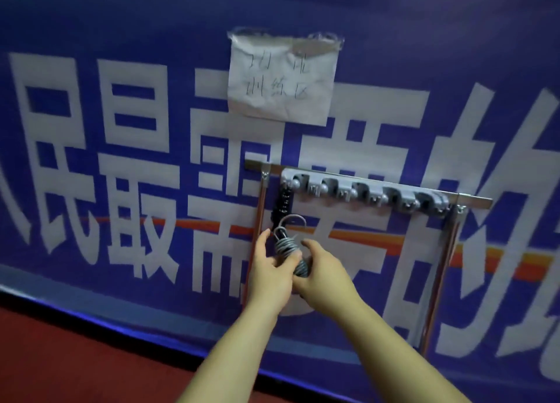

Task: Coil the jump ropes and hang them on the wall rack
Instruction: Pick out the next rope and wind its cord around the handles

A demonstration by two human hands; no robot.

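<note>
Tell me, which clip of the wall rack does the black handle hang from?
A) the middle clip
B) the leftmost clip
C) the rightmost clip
B: the black handle hangs from the clip at the left end of the wall rack, just above the grey coiled rope.

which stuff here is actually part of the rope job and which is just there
Part of the job:
coiled grey rope, held by both hands
black handle, under the rack's leftmost clip
wall rack
left hand
right hand

Just there:
taped paper note
blue banner
red floor
</note>
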